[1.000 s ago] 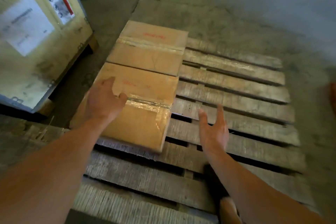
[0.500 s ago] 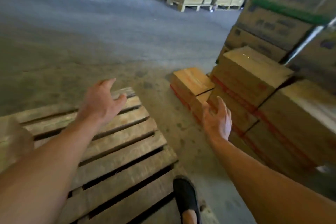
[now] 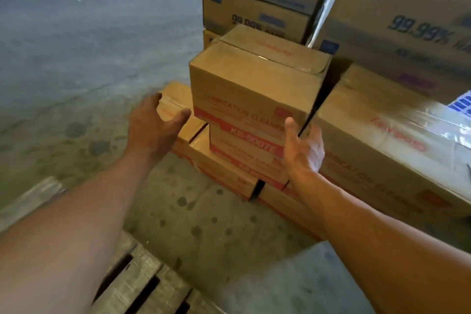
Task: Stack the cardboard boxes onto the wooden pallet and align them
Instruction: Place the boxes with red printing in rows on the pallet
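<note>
Concrete floor (image 3: pixel 76 58) is separating the wooden pallet (image 3: pixel 142 285), at your feet, from the top cardboard box (image 3: pixel 252 89). Your left hand (image 3: pixel 155 130) and right hand (image 3: pixel 303 150) are spread apart, empty, either side of that box's front. It is perhaps sitting off-centre on the lower boxes (image 3: pixel 229 160); pulling unevenly, you are risking toppling it or dragging its neighbours.

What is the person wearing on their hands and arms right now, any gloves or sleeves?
Nothing visible. The left hand and right hand are bare, with no gloves, rings or watch. Both forearms are uncovered up to the frame edge; no sleeve shows.
</note>
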